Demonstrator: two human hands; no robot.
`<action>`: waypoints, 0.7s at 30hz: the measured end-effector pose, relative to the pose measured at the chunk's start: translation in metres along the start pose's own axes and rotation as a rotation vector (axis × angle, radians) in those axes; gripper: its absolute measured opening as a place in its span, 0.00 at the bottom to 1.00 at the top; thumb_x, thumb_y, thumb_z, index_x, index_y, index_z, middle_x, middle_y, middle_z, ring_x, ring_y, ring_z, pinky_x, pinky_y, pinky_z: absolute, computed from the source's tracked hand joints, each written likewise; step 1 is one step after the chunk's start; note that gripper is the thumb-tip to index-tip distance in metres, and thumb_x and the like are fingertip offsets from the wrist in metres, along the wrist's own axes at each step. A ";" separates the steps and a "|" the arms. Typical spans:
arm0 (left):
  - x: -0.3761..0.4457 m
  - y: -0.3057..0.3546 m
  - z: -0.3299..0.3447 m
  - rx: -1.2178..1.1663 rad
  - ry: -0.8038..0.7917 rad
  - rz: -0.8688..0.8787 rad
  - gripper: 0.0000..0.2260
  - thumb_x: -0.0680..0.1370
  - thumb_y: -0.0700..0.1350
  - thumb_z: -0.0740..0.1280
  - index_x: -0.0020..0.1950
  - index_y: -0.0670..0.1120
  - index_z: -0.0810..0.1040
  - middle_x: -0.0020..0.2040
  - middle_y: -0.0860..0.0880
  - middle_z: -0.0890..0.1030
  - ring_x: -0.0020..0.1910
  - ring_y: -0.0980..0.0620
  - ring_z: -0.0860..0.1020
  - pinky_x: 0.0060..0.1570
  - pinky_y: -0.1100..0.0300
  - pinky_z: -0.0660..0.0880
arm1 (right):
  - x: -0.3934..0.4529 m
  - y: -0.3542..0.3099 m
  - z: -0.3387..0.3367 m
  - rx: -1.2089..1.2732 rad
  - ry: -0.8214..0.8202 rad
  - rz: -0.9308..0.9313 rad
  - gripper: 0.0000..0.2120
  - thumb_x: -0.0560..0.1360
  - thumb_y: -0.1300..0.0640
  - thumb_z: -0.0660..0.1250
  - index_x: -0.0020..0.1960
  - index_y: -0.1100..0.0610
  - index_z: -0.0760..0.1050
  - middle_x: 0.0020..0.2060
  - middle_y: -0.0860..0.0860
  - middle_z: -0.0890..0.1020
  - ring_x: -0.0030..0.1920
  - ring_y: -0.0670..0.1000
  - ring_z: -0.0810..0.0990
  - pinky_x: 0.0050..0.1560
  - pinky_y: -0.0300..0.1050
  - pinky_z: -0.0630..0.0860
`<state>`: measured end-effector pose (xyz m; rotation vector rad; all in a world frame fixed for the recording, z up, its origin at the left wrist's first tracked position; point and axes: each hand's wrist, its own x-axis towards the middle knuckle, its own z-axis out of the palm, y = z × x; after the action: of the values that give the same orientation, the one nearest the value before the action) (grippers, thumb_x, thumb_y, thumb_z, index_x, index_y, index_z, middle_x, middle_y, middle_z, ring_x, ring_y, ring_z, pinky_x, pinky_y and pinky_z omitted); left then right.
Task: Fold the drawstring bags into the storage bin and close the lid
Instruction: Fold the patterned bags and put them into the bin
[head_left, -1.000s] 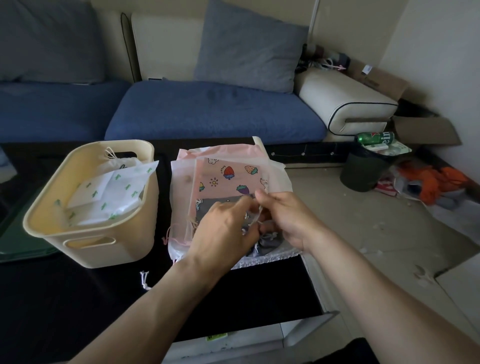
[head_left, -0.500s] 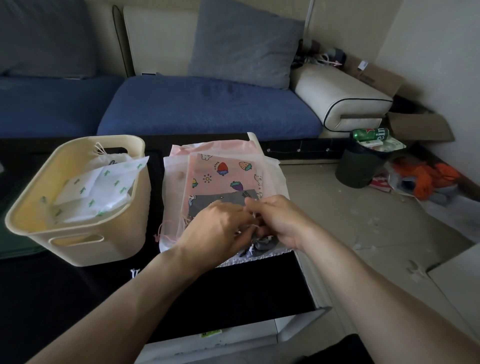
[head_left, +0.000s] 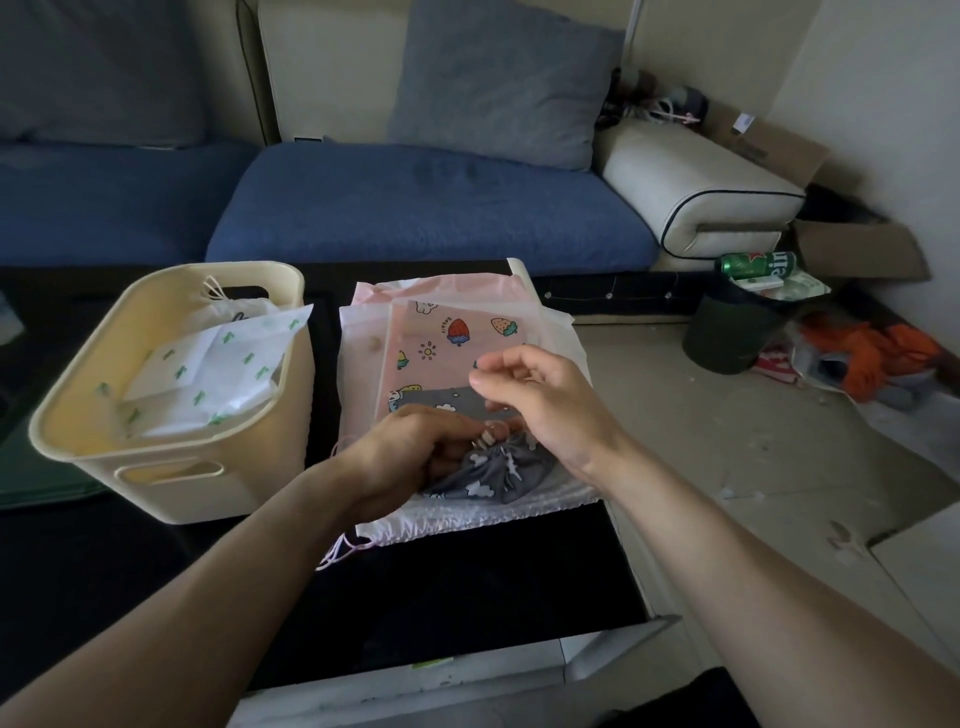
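A cream storage bin (head_left: 171, 457) stands on the dark table at the left, holding a folded white bag with green prints (head_left: 218, 374). To its right lies a stack of drawstring bags: a white one at the bottom, a pink fruit-print bag (head_left: 441, 343), and a grey cloud-print bag (head_left: 493, 473) bunched at its near end. My left hand (head_left: 410, 457) grips the gathered mouth of the grey bag. Just above it, my right hand (head_left: 540, 400) hovers with its fingers loosely curled, holding nothing that I can see. No lid is in view.
The dark table (head_left: 457, 587) ends close to my body and at the right, past the bags. A blue sofa (head_left: 415, 208) runs behind it. On the floor to the right stand a dark waste bin (head_left: 737, 338) with a green can, cardboard and orange clutter.
My hands were joined over the grey bag's drawstring; now the right hand has lifted away and up. The grey bag's near end is more tightly bunched under my left hand.
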<state>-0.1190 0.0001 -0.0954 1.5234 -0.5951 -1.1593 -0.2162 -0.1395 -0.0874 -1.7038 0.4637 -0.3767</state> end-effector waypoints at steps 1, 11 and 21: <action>0.000 0.001 0.000 -0.038 0.009 -0.013 0.05 0.78 0.41 0.65 0.44 0.42 0.71 0.33 0.47 0.57 0.34 0.50 0.51 0.35 0.55 0.50 | -0.002 -0.001 -0.001 -0.054 -0.016 -0.052 0.14 0.69 0.46 0.75 0.52 0.51 0.82 0.46 0.45 0.83 0.49 0.46 0.83 0.53 0.36 0.77; 0.001 0.002 -0.007 -0.185 0.026 0.042 0.04 0.78 0.41 0.66 0.47 0.41 0.77 0.31 0.50 0.62 0.30 0.56 0.59 0.29 0.64 0.57 | -0.011 0.003 -0.010 -0.505 -0.006 -0.253 0.09 0.67 0.49 0.82 0.43 0.50 0.85 0.52 0.44 0.80 0.55 0.40 0.79 0.56 0.28 0.70; 0.001 -0.006 -0.005 0.377 0.277 0.169 0.10 0.81 0.46 0.66 0.46 0.41 0.82 0.34 0.46 0.78 0.33 0.52 0.73 0.38 0.58 0.70 | -0.009 0.003 -0.010 -0.457 0.007 -0.186 0.05 0.70 0.55 0.79 0.36 0.51 0.86 0.48 0.41 0.83 0.47 0.38 0.80 0.47 0.31 0.70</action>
<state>-0.1149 0.0031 -0.1014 1.8742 -0.7646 -0.7152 -0.2290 -0.1441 -0.0884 -2.1992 0.4182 -0.4337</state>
